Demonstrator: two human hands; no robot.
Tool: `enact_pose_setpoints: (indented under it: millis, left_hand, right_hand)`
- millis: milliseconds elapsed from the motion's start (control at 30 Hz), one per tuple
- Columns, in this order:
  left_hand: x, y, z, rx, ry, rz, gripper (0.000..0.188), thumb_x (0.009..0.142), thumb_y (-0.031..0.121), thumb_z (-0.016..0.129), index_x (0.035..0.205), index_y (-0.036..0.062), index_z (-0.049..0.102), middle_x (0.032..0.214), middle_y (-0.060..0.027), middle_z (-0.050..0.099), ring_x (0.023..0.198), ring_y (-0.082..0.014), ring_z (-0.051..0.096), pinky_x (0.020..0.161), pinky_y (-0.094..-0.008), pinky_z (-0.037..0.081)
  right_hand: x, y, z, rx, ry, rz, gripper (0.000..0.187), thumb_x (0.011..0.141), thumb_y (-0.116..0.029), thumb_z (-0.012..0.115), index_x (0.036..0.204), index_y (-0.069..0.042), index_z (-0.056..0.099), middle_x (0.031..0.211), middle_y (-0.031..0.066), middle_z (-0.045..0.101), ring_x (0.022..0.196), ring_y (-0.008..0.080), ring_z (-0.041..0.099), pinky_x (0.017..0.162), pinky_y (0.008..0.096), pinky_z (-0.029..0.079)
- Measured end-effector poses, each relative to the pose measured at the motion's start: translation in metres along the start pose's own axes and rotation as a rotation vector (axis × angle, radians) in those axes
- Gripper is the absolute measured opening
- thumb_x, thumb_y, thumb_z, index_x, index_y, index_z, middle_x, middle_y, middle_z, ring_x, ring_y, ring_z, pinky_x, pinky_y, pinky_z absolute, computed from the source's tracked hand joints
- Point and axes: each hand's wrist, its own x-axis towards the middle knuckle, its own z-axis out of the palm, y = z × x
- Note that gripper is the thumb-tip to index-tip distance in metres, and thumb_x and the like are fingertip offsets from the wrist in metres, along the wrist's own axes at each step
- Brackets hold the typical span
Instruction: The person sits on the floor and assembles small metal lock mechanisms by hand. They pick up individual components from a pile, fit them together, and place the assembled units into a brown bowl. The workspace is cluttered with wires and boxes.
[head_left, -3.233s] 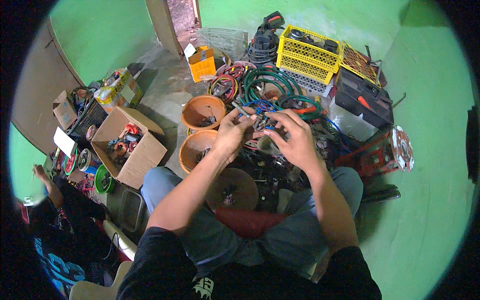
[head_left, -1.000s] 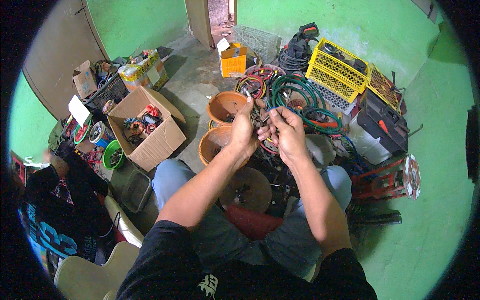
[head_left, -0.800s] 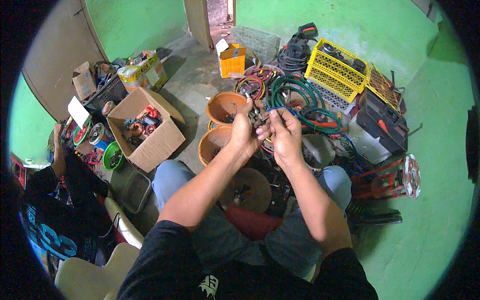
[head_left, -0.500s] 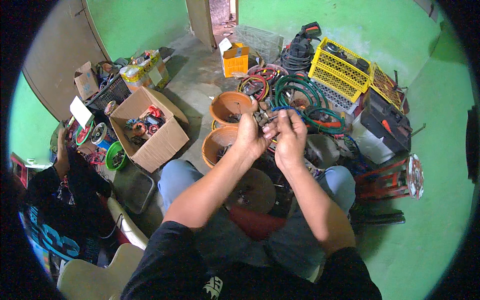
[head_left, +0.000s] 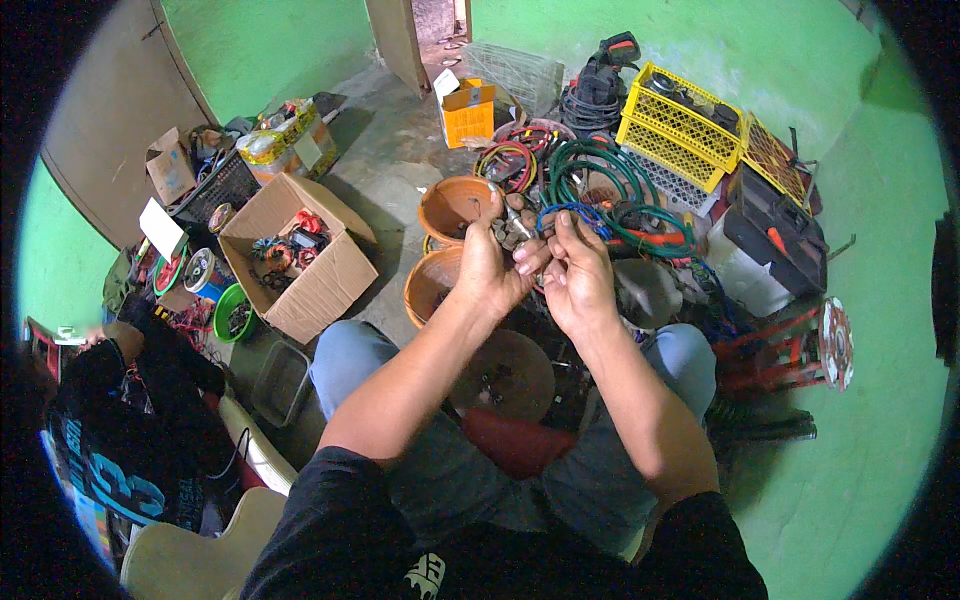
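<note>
My left hand (head_left: pixel 487 268) is cupped, palm up, around several small grey and brown metal pieces (head_left: pixel 508 234) that look like hardware. My right hand (head_left: pixel 580 278) meets it at the fingertips, thumb and fingers pinched together. Whatever lies in that pinch is too small to make out. Both hands are raised above my lap. Just left of them stand two orange bowls, an upper bowl (head_left: pixel 432 216) and a lower bowl (head_left: pixel 416 292), with dark bits inside the upper one. Below the hands, between my knees, sits a dark round pan (head_left: pixel 515 375) holding small dark bits.
An open cardboard box (head_left: pixel 325 292) with tools stands left, near a green bowl (head_left: pixel 225 318). Beyond my hands lie a coiled green hose (head_left: pixel 640 185), yellow crates (head_left: pixel 670 135) and a black toolbox (head_left: pixel 765 225). A red stool (head_left: pixel 775 350) is right; a person (head_left: pixel 135 420) sits left.
My right fingers have drawn in against the left fingertips; a thin piece seen between them earlier no longer shows. At the left, the other person's raised arm has come down.
</note>
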Motion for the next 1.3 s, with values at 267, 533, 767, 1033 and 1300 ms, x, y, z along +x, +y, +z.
enact_pose_setpoints:
  millis: [267, 533, 767, 1033, 1300]
  left_hand:
    - [0.003, 0.03, -0.005, -0.118, 0.212, 0.125, 0.035, 0.104, 0.041, 0.04, 0.089, 0.0106, 0.048, 0.069, -0.0043, 0.046, 0.047, -0.0139, 0.03, 0.041, -0.0281, 0.025]
    - [-0.016, 0.036, -0.007, -0.004, 0.092, 0.078, 0.034, 0.105, 0.035, 0.038, 0.095, 0.0072, 0.055, 0.071, -0.004, 0.047, 0.048, -0.0119, 0.03, 0.041, -0.0266, 0.025]
    - [-0.016, 0.035, -0.005, 0.029, 0.144, 0.099, 0.033, 0.105, 0.034, 0.038, 0.096, 0.007, 0.055, 0.072, -0.0043, 0.047, 0.047, -0.0125, 0.03, 0.042, -0.0266, 0.026]
    - [-0.013, 0.031, -0.009, 0.115, 0.134, 0.053, 0.033, 0.105, 0.037, 0.038, 0.095, 0.0096, 0.053, 0.065, -0.0021, 0.048, 0.043, -0.0132, 0.031, 0.041, -0.0279, 0.026]
    - [-0.011, 0.016, -0.01, 0.254, 0.285, 0.015, 0.032, 0.104, 0.038, 0.04, 0.098, 0.0089, 0.052, 0.07, -0.0037, 0.05, 0.051, -0.0142, 0.037, 0.05, -0.0306, 0.032]
  right_hand:
    - [0.021, -0.067, -0.026, 0.363, -0.086, -0.165, 0.024, 0.099, -0.034, 0.057, 0.099, -0.01, 0.057, 0.089, 0.0003, 0.057, 0.068, 0.0085, 0.048, 0.048, 0.0198, 0.041]
    - [0.018, -0.107, -0.058, 0.029, 0.064, -0.236, 0.022, 0.099, -0.027, 0.06, 0.107, -0.006, 0.06, 0.092, 0.004, 0.064, 0.076, 0.0126, 0.063, 0.064, 0.0229, 0.054]
    - [0.004, -0.111, -0.062, -0.16, 0.116, -0.088, 0.021, 0.098, -0.023, 0.061, 0.109, -0.005, 0.06, 0.095, 0.0068, 0.066, 0.082, 0.0167, 0.065, 0.074, 0.0288, 0.057]
    - [-0.008, -0.109, -0.089, -0.383, 0.227, -0.1, 0.017, 0.096, -0.016, 0.064, 0.107, -0.003, 0.059, 0.093, 0.0087, 0.066, 0.078, 0.0176, 0.064, 0.068, 0.0299, 0.054]
    - [-0.01, -0.092, -0.116, -0.596, 0.275, 0.027, 0.011, 0.091, -0.008, 0.066, 0.097, 0.001, 0.064, 0.089, 0.0109, 0.067, 0.074, 0.019, 0.065, 0.067, 0.033, 0.056]
